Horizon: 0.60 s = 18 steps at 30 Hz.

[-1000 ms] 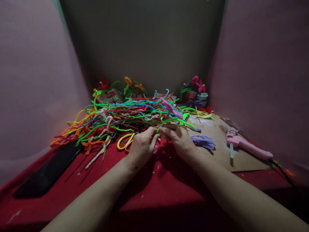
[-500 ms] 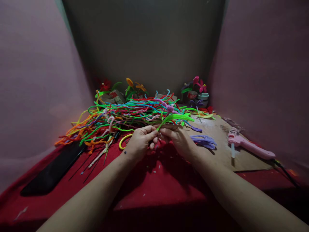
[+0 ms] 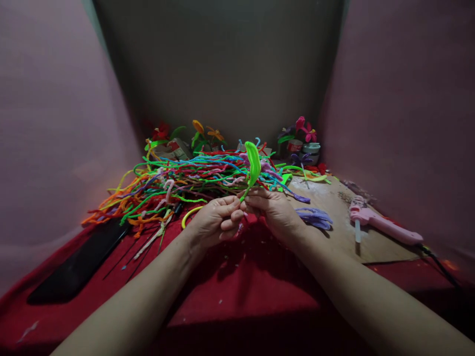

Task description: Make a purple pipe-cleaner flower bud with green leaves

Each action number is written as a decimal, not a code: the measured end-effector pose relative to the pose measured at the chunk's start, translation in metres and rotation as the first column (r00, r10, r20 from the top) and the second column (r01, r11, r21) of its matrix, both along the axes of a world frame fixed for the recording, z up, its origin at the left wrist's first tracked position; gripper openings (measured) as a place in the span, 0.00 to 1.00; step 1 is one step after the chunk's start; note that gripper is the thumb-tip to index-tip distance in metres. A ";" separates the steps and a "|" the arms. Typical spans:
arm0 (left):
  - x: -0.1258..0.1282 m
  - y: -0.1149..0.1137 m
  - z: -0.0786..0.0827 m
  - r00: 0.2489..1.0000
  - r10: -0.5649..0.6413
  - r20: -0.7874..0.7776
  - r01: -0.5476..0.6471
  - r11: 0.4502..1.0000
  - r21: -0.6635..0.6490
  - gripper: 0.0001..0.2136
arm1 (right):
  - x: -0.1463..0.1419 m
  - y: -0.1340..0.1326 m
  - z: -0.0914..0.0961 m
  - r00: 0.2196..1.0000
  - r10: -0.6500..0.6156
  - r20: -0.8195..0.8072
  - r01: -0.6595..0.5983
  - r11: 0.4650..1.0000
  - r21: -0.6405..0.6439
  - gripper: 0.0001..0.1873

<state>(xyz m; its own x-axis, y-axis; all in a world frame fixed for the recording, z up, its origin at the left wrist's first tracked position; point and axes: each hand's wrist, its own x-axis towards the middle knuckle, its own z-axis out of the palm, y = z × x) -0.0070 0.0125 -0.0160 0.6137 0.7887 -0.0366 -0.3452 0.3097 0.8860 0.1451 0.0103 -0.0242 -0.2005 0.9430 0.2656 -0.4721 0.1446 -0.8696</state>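
Observation:
Between my hands stands a bright green pipe-cleaner leaf [image 3: 254, 164], its blade upright and its thin stem pointing down. My left hand [image 3: 218, 217] pinches the bottom of the stem between thumb and fingers. My right hand [image 3: 272, 210] is closed at the same stem from the other side, its fingertips touching those of the left. Just beyond them spreads a large heap of coloured pipe cleaners [image 3: 200, 173]. Partly behind my left hand shows a yellow scissor handle [image 3: 189, 215]. A bundle of purple pipe cleaners [image 3: 314, 218] lies beside my right wrist.
A pink glue gun [image 3: 386, 225] rests on a cardboard sheet [image 3: 345, 247] at the right, its cord trailing off. A black phone-like slab [image 3: 76, 264] lies on the red cloth [image 3: 237, 301] at left. Pipe-cleaner flowers [image 3: 308, 132] stand at the back.
The green leaf has turned from lying over to the right to standing upright, its broad face now showing. Both hands stay close together at the stem.

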 end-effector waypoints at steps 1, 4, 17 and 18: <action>0.000 -0.001 0.000 1.000 0.001 0.017 -0.001 1.000 -0.013 0.04 | 0.000 -0.001 0.002 1.000 -0.010 0.004 0.010 1.000 0.007 0.05; 0.000 -0.005 0.001 0.999 -0.008 0.048 0.009 1.000 -0.027 0.03 | 0.002 -0.005 0.007 0.999 -0.010 0.046 0.008 0.999 0.052 0.06; 0.012 -0.013 0.005 0.765 0.535 -0.360 -0.252 0.762 0.597 0.10 | 0.002 -0.004 0.005 0.972 -0.152 0.178 0.132 0.984 0.122 0.09; 0.014 -0.015 0.003 0.681 0.640 -0.357 -0.249 0.661 0.708 0.09 | 0.002 -0.004 0.004 0.965 -0.173 0.198 0.147 0.979 0.141 0.09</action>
<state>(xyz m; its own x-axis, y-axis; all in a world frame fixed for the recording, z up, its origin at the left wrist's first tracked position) 0.0073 -0.0024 -0.0127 0.1961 0.9279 0.3170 0.2986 -0.3644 0.8821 0.1471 0.0060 -0.0202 -0.1128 0.9297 0.3507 -0.2446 0.3161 -0.9166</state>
